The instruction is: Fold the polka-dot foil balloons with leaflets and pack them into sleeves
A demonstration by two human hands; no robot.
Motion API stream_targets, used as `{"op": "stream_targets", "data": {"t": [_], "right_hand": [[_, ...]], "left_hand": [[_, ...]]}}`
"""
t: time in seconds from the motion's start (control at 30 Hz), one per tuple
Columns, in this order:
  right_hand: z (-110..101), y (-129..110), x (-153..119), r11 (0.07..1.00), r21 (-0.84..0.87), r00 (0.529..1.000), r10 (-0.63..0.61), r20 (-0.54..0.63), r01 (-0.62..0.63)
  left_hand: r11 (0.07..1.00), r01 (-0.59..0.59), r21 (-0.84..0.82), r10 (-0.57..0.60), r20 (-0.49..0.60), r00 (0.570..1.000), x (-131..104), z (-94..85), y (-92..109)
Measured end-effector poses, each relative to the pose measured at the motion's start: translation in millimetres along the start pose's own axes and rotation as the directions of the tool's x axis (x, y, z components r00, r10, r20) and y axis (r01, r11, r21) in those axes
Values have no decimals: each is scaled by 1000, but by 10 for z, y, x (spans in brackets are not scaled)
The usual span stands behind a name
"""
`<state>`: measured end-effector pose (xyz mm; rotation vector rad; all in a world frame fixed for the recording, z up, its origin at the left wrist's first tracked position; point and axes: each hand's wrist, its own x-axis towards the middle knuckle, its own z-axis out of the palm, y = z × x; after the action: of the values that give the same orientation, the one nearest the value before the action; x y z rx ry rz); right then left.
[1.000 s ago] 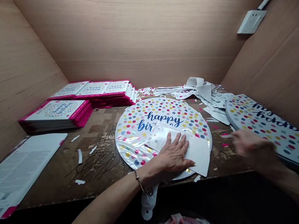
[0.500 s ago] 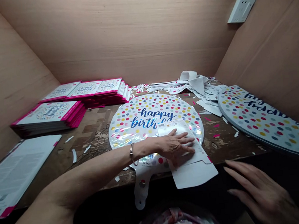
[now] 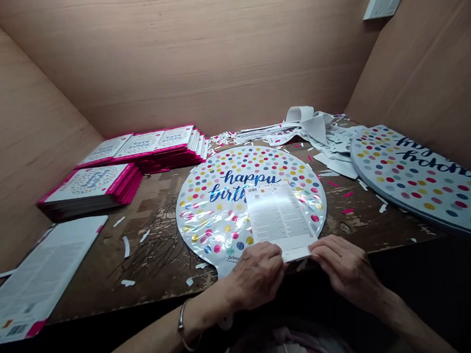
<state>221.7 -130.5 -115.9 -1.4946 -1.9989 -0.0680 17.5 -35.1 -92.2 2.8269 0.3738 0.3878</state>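
A flat foil balloon with coloured dots and "happy birthday" lettering lies in the middle of the table, its neck hanging past the front edge. On its lower right rests a white printed cardboard envelope, text side up. Its near flap is folded in, making a short straight edge. My left hand, bracelet on the wrist, is closed on the near left corner of the envelope with fingers curled. My right hand pinches the near right corner. The fingertips under the card are hidden.
Stacked pink-edged packets stand at the back left, with flat printed sleeves in front. More dotted balloons are piled at the right. White paper strips lie at the back. Scraps and dark threads litter the table.
My left hand has slid from the envelope's middle to its near left corner. My right hand has come in from the right to the other corner. The open flap is now folded.
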Motion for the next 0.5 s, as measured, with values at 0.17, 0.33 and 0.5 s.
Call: {"op": "stream_targets", "data": {"t": [0.17,0.33,0.5], "right_hand": [[55,10,229,962,-60,962,269,53,-266],[165,40,357,928,-210,947,321,32,-307],[204,-48,251,965,-228,992,118,-53,-127]], "left_hand": [[953,301,39,-301,-2,954,141,-54,-70],[864,469,184,-489,84,868,245,-78,-84],[954,209,213,-227,63,972,89,70,-27]]}}
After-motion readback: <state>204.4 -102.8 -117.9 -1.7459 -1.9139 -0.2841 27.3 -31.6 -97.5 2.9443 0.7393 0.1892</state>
